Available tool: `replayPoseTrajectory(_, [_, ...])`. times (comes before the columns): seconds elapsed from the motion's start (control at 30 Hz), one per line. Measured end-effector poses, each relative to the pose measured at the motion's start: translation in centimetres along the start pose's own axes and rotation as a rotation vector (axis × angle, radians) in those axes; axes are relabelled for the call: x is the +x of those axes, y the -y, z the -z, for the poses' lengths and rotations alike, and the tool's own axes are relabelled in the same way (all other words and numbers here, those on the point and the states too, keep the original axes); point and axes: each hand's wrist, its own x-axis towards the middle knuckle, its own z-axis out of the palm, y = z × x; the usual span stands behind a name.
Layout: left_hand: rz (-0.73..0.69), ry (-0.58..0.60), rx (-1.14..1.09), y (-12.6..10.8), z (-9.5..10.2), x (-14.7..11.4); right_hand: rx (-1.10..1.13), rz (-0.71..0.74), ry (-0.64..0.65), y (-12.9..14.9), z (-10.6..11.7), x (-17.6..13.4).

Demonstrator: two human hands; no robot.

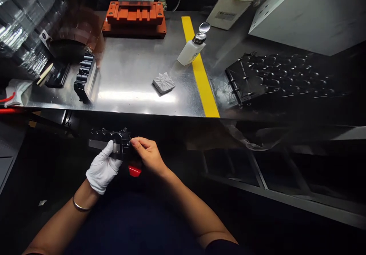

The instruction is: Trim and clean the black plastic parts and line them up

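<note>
A black moulded part with rounded recesses and small ring-shaped lugs is held up in front of the bench edge. My left hand, in a white glove, grips it from below with the thumb across its front. A flat dark grey strip runs along the part's left side. My right hand is bare, its thumb and index finger pinched together at the part's right end. Whatever lies between those fingertips is too small to make out. Just below the part shows a red piece; what it belongs to is unclear.
On the metal bench stand another black part, a folded grey cloth pad, a white pump bottle and an orange fixture. Yellow tape crosses it. A black tray lies right, clear packaging left.
</note>
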Motion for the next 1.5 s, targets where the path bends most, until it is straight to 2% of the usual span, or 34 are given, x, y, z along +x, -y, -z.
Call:
replayPoseTrajectory(0.13, [0.048, 0.09, 0.013, 0.3, 0.3, -0.1, -0.001, 0.094, -0.231, -1.1, -2.3, -0.5])
replayPoseTrajectory(0.2, [0.084, 0.111, -0.009, 0.4, 0.3, -0.4, 0.038, 0.092, -0.316, -1.7, -3.0, -0.7])
replayPoseTrajectory(0.3, [0.111, 0.11, -0.038, 0.0, 0.0, -0.9, 0.06, 0.075, -0.389, -1.9, -2.7, -0.6])
replayPoseTrajectory(0.37, [0.111, 0.083, -0.033, -0.5, -0.3, -1.2, -0.03, 0.15, -0.315, -1.4, -1.6, -0.5])
replayPoseTrajectory(0.5, [0.09, -0.036, -0.017, -1.1, -0.9, -1.5, -0.319, 0.429, -0.023, 0.0, 1.0, -0.6])
replayPoseTrajectory(0.63, [0.096, -0.075, -0.017, -1.0, -1.1, -1.5, -0.431, 0.572, 0.013, 1.0, 2.0, -0.8])
replayPoseTrajectory(0.9, [0.064, -0.075, 0.065, -0.5, -1.4, -1.7, -0.488, 0.57, 0.012, 1.1, 1.8, -0.9])
replayPoseTrajectory(1.27, [0.043, -0.099, 0.079, -0.1, -1.5, -1.6, -0.448, 0.584, -0.004, 0.8, 1.8, -0.9])
replayPoseTrajectory(1.5, [-0.002, -0.104, 0.122, 0.3, -1.4, -1.7, -0.44, 0.51, 0.056, 0.9, 2.2, -0.8])
